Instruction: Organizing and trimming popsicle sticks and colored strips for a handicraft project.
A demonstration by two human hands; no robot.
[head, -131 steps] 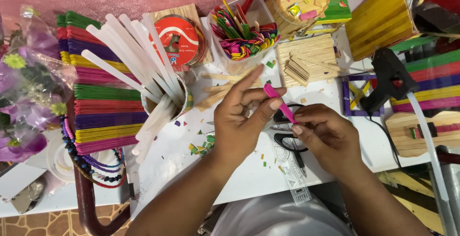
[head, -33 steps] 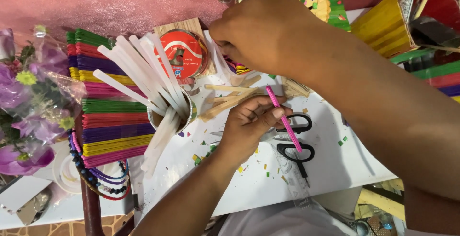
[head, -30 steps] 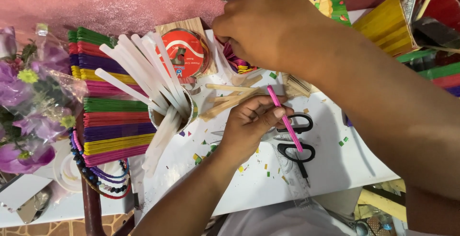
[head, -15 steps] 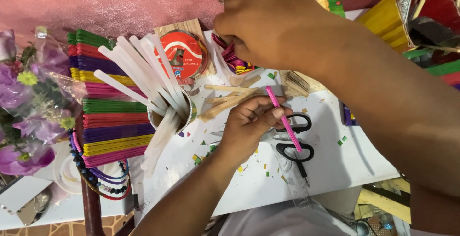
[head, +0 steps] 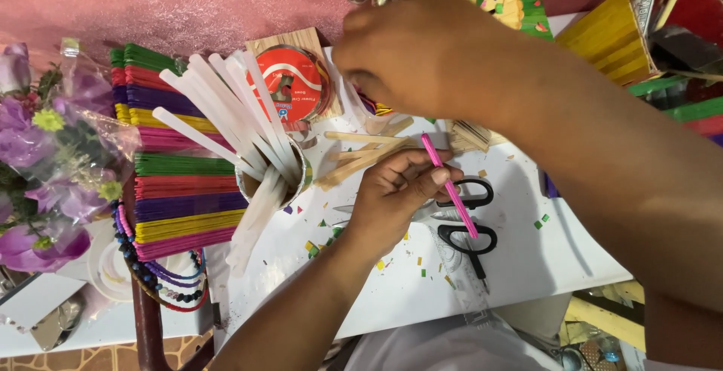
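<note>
1. A white table [head: 527,265] fills the middle of the scene, strewn with tiny coloured paper bits.
2. At its left edge lie stacks of coloured craft sticks [head: 177,167], banded green, red, purple and yellow.
3. The right hand [head: 422,58] reaches across to the far side, over a tub of coloured sticks [head: 369,103] that it mostly hides; its fingers curl downward, and I cannot tell whether they grip anything.
4. A cup of white glue sticks [head: 248,137] stands just left of centre, the sticks fanning to the far left.
5. The left hand [head: 395,198] rests near the centre, fingers closed, pinching the far end of a pink stick between thumb and fingertips.
6. Black-handled scissors [head: 467,216] lie on the table just right of that hand.
7. The pink stick [head: 452,190] slants from the left hand's fingertips toward the near right, crossing above the scissors' handles.
</note>
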